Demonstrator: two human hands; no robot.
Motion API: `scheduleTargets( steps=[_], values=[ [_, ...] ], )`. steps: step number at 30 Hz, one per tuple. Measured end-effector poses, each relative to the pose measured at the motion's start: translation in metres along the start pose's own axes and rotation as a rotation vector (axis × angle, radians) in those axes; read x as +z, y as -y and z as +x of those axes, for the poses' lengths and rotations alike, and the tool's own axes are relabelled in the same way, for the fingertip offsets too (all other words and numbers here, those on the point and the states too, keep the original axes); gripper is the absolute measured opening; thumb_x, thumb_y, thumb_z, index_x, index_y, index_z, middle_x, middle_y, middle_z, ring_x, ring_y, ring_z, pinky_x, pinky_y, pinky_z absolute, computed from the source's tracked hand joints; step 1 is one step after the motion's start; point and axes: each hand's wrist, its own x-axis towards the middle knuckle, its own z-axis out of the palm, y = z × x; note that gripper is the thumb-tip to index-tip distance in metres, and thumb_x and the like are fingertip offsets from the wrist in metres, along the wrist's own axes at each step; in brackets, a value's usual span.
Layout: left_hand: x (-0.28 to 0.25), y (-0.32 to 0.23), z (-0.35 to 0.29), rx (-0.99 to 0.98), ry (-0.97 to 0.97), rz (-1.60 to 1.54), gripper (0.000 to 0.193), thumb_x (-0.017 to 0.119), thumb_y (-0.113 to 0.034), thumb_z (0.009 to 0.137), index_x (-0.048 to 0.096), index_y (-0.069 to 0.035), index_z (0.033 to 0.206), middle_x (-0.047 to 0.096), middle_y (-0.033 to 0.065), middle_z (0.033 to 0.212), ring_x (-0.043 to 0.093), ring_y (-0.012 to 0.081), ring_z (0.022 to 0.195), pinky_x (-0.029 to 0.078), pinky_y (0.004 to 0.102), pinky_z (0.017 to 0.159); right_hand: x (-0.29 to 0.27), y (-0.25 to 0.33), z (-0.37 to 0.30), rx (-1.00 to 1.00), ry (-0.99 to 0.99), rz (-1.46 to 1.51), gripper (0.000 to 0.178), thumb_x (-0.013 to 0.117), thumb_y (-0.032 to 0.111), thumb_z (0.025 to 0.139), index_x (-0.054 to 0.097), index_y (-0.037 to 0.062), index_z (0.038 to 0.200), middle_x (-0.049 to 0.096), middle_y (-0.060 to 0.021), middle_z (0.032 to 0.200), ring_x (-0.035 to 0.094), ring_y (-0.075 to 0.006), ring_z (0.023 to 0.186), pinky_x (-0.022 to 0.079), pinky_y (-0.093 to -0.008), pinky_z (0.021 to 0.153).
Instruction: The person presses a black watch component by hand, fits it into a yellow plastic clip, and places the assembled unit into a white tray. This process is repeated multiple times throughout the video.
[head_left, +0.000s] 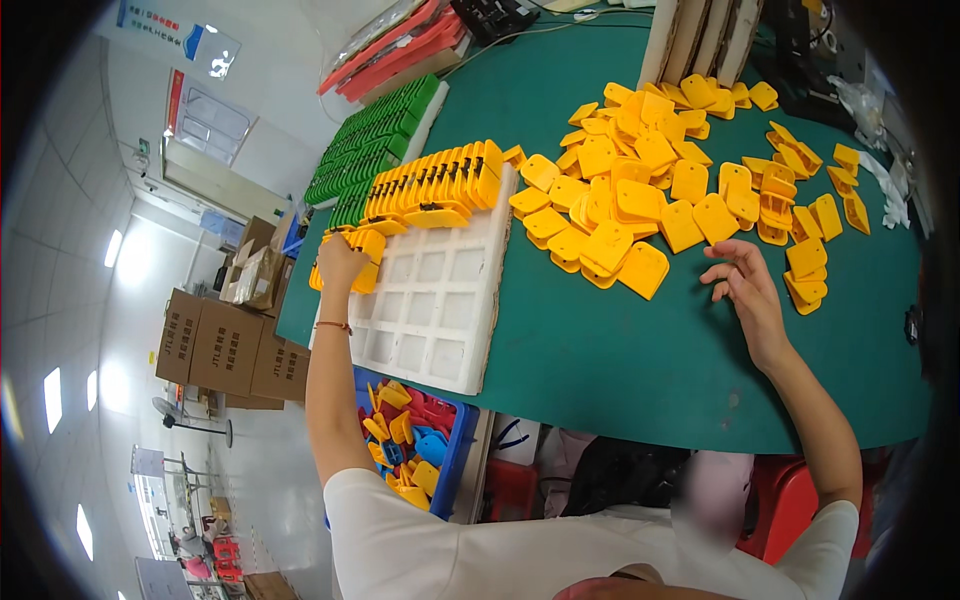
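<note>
Fingers (341,241) of the left hand (345,266) are bunched narrow at a short row of yellow pieces (372,262) on the tray's left side; can't tell from here whether they pinch one or just press. Just beyond, far left: green pieces (385,125) stand packed in rows. Right of the hand, a longer row of upright yellow parts (440,185) fills the far end of the white tray (462,297), dark bits showing between them. Square pockets nearer the person are bare. Blue bin (464,440) sits below the tray's near end, holding mixed yellow, red and blue pieces.

Further right on the green table (600,370): big loose heap of yellow tabs (635,195), round hole in many. Right hand (750,293) hangs near its near-right edge, fingers spread and lightly curled, holding nothing I can see.

My read: step in hand is racking yellow parts, left hand setting or straightening one, tray partly filled. Next move calls for letting go cleanly without tipping the neighbours, then lining up on a bare pocket.
</note>
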Motion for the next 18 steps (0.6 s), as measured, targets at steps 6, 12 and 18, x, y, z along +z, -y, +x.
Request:
scheduleTargets(
  steps=[6, 12, 18],
  values=[
    [0.001, -0.003, 0.004, -0.041, 0.027, 0.057, 0.042, 0.074, -0.024, 0.053, 0.057, 0.002, 0.081, 0.061, 0.0176, 0.084, 0.060, 0.0309, 0.081, 0.049, 0.0367, 0.070, -0.002, -0.002, 0.000, 0.013, 0.009, -0.008, 0.034, 0.047, 0.025, 0.084, 0.041, 0.0040, 0.110, 0.045, -0.0093, 0.110, 0.049, -0.0119, 0.089, 0.037, -0.0222, 0.073],
    [-0.009, -0.004, 0.004, -0.071, 0.121, 0.144, 0.056, 0.079, -0.029, 0.051, 0.055, -0.002, 0.094, 0.059, 0.0150, 0.096, 0.058, 0.0292, 0.088, 0.048, 0.0361, 0.072, -0.002, -0.001, -0.001, 0.024, 0.031, -0.013, 0.034, 0.048, 0.023, 0.083, 0.041, 0.0038, 0.110, 0.046, -0.0077, 0.110, 0.049, -0.0119, 0.088, 0.038, -0.0233, 0.074],
    [-0.006, -0.002, -0.014, 0.139, 0.005, 0.347, 0.085, 0.082, -0.033, 0.045, 0.041, -0.006, 0.115, 0.043, 0.0111, 0.116, 0.044, 0.0301, 0.105, 0.042, 0.0395, 0.081, -0.001, -0.002, -0.001, 0.041, 0.038, -0.009, 0.034, 0.050, 0.024, 0.083, 0.041, 0.0037, 0.109, 0.046, -0.0061, 0.109, 0.049, -0.0115, 0.089, 0.038, -0.0238, 0.074]
  ],
)
